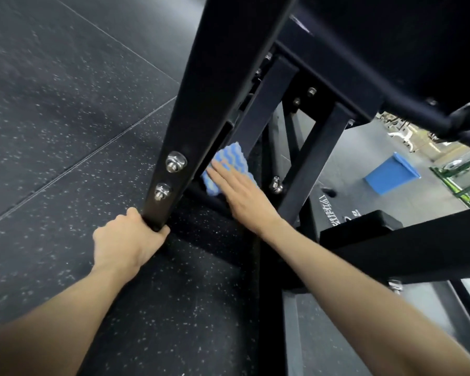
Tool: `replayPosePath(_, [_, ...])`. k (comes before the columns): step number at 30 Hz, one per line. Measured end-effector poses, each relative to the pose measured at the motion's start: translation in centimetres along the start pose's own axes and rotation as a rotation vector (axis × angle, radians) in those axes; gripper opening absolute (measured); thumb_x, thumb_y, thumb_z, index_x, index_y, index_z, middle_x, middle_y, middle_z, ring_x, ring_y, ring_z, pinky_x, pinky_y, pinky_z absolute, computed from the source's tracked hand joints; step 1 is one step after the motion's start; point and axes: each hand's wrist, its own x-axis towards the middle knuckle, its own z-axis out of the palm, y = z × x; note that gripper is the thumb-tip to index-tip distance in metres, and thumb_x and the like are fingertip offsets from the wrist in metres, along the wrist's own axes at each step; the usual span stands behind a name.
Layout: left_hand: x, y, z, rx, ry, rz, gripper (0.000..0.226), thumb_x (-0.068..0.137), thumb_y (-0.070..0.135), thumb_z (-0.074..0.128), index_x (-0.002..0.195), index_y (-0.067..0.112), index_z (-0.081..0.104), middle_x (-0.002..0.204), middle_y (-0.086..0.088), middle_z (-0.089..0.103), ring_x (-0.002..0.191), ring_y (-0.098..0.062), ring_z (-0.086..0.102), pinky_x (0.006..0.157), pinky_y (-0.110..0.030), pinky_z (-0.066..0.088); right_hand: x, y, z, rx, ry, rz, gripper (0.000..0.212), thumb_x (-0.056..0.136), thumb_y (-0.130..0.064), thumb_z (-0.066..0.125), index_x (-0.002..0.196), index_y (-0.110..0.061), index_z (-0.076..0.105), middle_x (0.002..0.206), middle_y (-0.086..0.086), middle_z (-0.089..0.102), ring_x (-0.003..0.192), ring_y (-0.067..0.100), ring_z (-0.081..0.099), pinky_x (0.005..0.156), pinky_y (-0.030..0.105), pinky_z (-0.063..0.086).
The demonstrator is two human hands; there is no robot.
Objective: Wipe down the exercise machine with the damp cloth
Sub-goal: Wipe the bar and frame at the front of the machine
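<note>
Gym or fitness hall indicated. Floor (65,126) laid with black speckled rubber tiles, seams visible between them. Heavy black steel exercise machine frame (201,104) assembled with bolts (176,162); black padded part (391,36) seen overhead. Blue bin (391,173) set on grey floor further back; white equipment (402,137) glimpsed, blurred, in far background.

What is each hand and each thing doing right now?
left hand: grips the bottom end of the black beam.
right hand: fingers straight, presses the cloth flat.
cloth: blue and white, spread under the right hand's fingers against the frame.
black beam: slanted, with two bolts in it.
bolts: in place on the beam.
blue bin: stands on the floor, far off, untouched.
</note>
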Motion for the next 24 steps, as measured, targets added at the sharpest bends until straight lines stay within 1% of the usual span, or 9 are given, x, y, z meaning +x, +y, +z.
replayPosePath(1, [0.0, 0.0, 0.0, -0.006, 0.002, 0.003, 0.055, 0.082, 0.067, 0.047, 0.095, 0.014, 0.044, 0.074, 0.0, 0.047, 0.088, -0.029, 0.061, 0.069, -0.034, 0.034, 1.5, 1.2, -1.6, -0.029, -0.021, 0.024, 0.049, 0.091, 0.003, 0.036, 0.14, -0.002, 0.041, 0.146, 0.016, 0.04, 0.136, 0.029, 0.037, 0.112, 0.03, 0.021])
replayPosePath(3, [0.0, 0.0, 0.0, -0.009, -0.001, 0.008, 0.055, 0.081, 0.068, 0.047, 0.094, 0.015, 0.043, 0.073, 0.0, 0.046, 0.087, -0.028, 0.061, 0.068, -0.034, 0.034, 6.0, 4.6, -5.2, -0.083, 0.111, 0.243, 0.046, 0.097, -0.001, 0.028, 0.141, -0.004, 0.038, 0.146, 0.018, 0.037, 0.136, 0.032, 0.033, 0.11, 0.027, 0.02])
replayPosePath(5, [0.0, -0.1, 0.0, -0.006, -0.011, 0.007, 0.057, 0.081, 0.068, 0.046, 0.098, 0.014, 0.046, 0.074, 0.0, 0.047, 0.087, -0.028, 0.06, 0.069, -0.034, 0.034, 10.4, 8.1, -9.1, -0.146, 0.29, 0.533, 0.058, 0.089, 0.009, 0.029, 0.146, -0.003, 0.028, 0.152, 0.02, 0.025, 0.141, 0.034, 0.021, 0.115, 0.035, 0.015])
replayPosePath(7, [0.1, -0.1, -0.1, -0.009, -0.025, 0.001, 0.058, 0.081, 0.069, 0.046, 0.1, 0.014, 0.048, 0.073, 0.001, 0.046, 0.087, -0.028, 0.06, 0.07, -0.035, 0.034, 13.8, 10.2, -11.8, -0.115, 0.294, 0.685, 0.066, 0.085, 0.009, 0.033, 0.149, -0.002, 0.018, 0.156, 0.017, 0.017, 0.145, 0.029, 0.014, 0.117, 0.034, 0.009])
replayPosePath(10, [0.1, -0.1, -0.2, -0.003, -0.035, -0.003, 0.058, 0.081, 0.069, 0.045, 0.1, 0.015, 0.049, 0.072, 0.002, 0.043, 0.083, -0.027, 0.058, 0.069, -0.034, 0.033, 15.1, 11.5, -11.4, -0.098, 0.134, 0.692, 0.065, 0.087, 0.006, 0.034, 0.149, 0.002, 0.014, 0.156, 0.018, 0.011, 0.145, 0.025, 0.012, 0.116, 0.029, 0.008])
replayPosePath(13, [0.1, -0.1, -0.1, -0.003, -0.017, 0.012, 0.058, 0.081, 0.069, 0.045, 0.101, 0.015, 0.05, 0.079, -0.001, 0.05, 0.088, -0.028, 0.06, 0.07, -0.035, 0.032, 12.3, 11.8, -9.9, -0.145, 0.133, 0.725, 0.069, 0.087, 0.009, 0.032, 0.15, 0.001, 0.006, 0.157, 0.02, -0.001, 0.146, 0.029, 0.002, 0.118, 0.031, 0.003])
replayPosePath(17, [0.1, -0.3, 0.0, -0.019, -0.035, 0.008, 0.057, 0.081, 0.068, 0.046, 0.102, 0.015, 0.05, 0.083, -0.001, 0.053, 0.09, -0.028, 0.06, 0.071, -0.035, 0.032, 8.7, 10.5, -8.0, -0.031, 0.101, 0.933, 0.056, 0.092, 0.004, 0.039, 0.145, 0.007, 0.022, 0.154, 0.024, 0.017, 0.143, 0.032, 0.018, 0.114, 0.034, 0.015])
replayPosePath(20, [0.1, -0.1, -0.3, -0.012, -0.035, 0.008, 0.058, 0.081, 0.068, 0.047, 0.103, 0.015, 0.05, 0.084, -0.001, 0.054, 0.091, -0.028, 0.06, 0.072, -0.036, 0.031, 8.4, 9.2, -6.2, 0.0, 0.277, 0.841, 0.053, 0.088, 0.012, 0.033, 0.141, 0.005, 0.033, 0.155, 0.016, 0.018, 0.143, 0.027, 0.017, 0.115, 0.029, 0.014])
replayPosePath(24, [0.3, -0.3, 0.1, 0.003, -0.033, -0.002, 0.059, 0.08, 0.069, 0.047, 0.102, 0.015, 0.052, 0.08, 0.0, 0.052, 0.089, -0.029, 0.06, 0.073, -0.036, 0.033, 9.7, 7.7, -8.6, 0.155, 0.614, 0.805, 0.054, 0.091, 0.011, 0.03, 0.145, 0.005, 0.026, 0.153, 0.021, 0.022, 0.143, 0.029, 0.02, 0.115, 0.026, 0.013])
